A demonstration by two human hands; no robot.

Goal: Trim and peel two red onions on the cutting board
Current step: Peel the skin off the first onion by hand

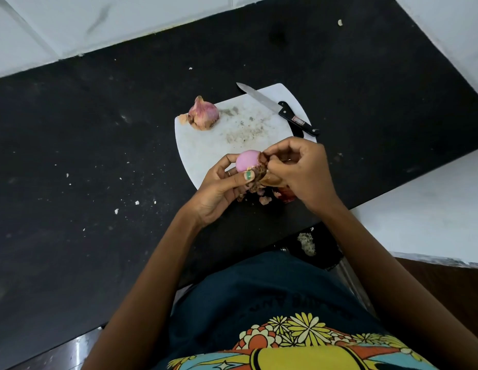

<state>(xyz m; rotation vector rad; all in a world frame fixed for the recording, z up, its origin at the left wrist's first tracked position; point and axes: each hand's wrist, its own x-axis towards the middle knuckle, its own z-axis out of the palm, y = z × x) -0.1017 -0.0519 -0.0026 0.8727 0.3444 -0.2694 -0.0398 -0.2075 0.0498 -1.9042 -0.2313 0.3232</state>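
Observation:
My left hand (219,186) grips a partly peeled red onion (247,161) above the near edge of the white cutting board (205,148); its smooth pink flesh shows on top. My right hand (301,172) pinches the brown papery skin (261,166) hanging off the onion's right side. A second red onion (203,113), with its skin on, sits at the board's far left corner. Loose skin scraps (264,198) lie below my hands at the board's near edge.
A black-handled knife (279,109) lies across the board's far right corner, blade pointing away to the left. The board rests on a black speckled counter (99,156) with white crumbs. White tiled wall (72,22) stands behind; a white surface (432,209) lies at right.

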